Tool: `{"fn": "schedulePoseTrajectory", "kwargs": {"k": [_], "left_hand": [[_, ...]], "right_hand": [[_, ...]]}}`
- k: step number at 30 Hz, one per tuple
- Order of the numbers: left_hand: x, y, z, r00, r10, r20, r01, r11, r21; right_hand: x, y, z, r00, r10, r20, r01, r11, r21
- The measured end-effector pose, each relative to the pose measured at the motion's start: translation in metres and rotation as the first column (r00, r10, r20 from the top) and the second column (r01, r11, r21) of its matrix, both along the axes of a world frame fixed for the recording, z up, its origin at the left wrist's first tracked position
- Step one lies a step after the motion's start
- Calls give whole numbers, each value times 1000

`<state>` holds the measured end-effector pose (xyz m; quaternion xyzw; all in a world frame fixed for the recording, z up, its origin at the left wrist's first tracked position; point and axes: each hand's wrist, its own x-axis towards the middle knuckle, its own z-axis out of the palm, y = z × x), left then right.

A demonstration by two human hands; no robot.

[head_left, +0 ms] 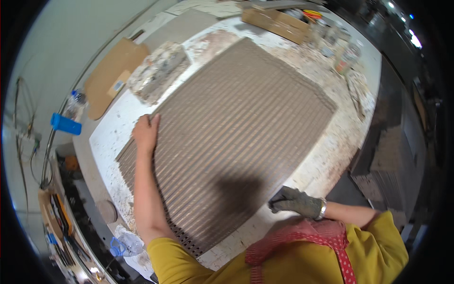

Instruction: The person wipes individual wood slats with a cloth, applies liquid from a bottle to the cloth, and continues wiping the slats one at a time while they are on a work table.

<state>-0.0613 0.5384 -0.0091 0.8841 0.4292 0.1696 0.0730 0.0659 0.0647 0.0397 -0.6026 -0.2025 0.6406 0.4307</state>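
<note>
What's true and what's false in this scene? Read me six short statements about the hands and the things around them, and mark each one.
1. The right hand wears a dark glove. True.
2. Both hands are gloved. False: the left hand is bare.
3. The ribbed panel lies on a white table. True.
4. The person's sleeves are blue. False: the sleeves are yellow.
5. A blue container is to the left of the panel. True.
6. Nothing is beyond the panel's far edge. False: a cardboard box is there.
</note>
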Motion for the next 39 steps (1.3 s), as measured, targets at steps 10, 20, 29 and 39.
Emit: {"fn": "schedulePoseTrajectory", "kwargs": {"k": [10, 20, 29, 39], "left_hand": [[4, -15, 9, 927, 121, -354, -165, 982, -95], [2, -226, 46, 962, -236, -136, 221, 968, -117], [-51, -427, 34, 943, -100, -316, 79, 994, -79], [-68, -480, 18, 990, -54, -128, 41, 993, -107]], "right_hand": [[-5, -5, -24, 999, -31, -36, 33, 996, 79], [121, -66, 18, 728, 161, 667, -329, 935, 133], [449, -154, -22, -190, -275, 943, 356, 875, 327], [501, -155, -27, 12, 2, 1000, 180, 984, -4]]}}
